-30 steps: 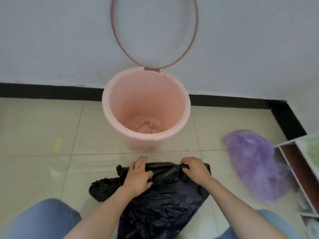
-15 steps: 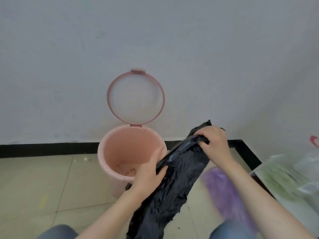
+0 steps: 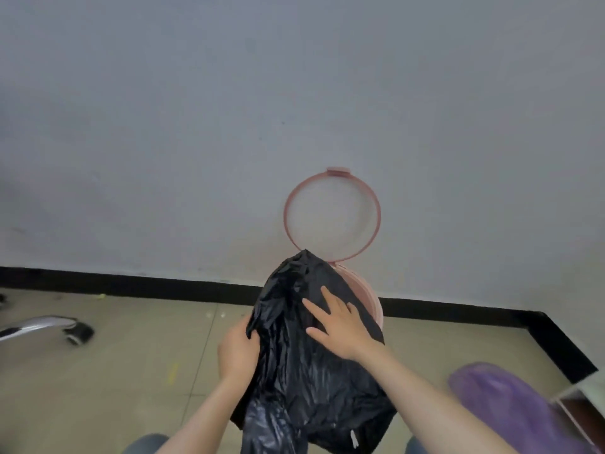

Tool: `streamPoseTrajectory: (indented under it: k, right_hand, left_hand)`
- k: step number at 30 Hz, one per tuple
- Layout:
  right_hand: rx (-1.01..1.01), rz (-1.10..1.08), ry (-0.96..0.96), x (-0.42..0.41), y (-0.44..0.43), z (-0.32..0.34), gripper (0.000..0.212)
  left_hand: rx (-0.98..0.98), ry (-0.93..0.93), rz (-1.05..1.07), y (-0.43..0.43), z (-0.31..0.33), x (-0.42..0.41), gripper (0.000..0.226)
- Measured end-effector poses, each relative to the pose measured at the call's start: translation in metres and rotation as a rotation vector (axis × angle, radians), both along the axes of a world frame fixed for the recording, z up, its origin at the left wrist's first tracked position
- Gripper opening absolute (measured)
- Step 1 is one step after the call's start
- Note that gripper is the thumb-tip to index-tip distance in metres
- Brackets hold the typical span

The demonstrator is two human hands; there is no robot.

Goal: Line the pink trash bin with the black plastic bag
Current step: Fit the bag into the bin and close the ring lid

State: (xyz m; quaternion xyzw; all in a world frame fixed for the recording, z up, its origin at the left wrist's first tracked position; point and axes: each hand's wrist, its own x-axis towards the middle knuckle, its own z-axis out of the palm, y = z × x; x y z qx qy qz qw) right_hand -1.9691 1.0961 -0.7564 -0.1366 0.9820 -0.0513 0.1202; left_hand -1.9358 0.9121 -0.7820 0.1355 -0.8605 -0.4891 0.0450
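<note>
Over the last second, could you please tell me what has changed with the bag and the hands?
The black bag was lifted off the floor and now hangs in front of the pink bin. The left hand grips its left edge; the right hand let go and lies spread flat on it. The ring lid remains up, the purple bag remains on the floor.

Left hand [image 3: 236,352] grips black bag [image 3: 307,371] (right hand [image 3: 337,326] flat on it) before pink bin [image 3: 368,301].
</note>
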Motion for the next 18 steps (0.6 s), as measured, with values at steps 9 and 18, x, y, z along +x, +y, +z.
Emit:
streamPoseTrajectory:
  k: [9,18]
  right_hand:
    - [-0.213,-0.514,-0.074,-0.008,0.026,-0.033,0.053]
    - [-0.471,-0.625,-0.022,0.009,0.055,-0.055,0.047]
  left_hand:
    - [-0.095,-0.132,-0.325,-0.006,-0.006,-0.013,0.074]
    - [-0.497,-0.232,-0.539,0.049,-0.029,-0.022,0.064]
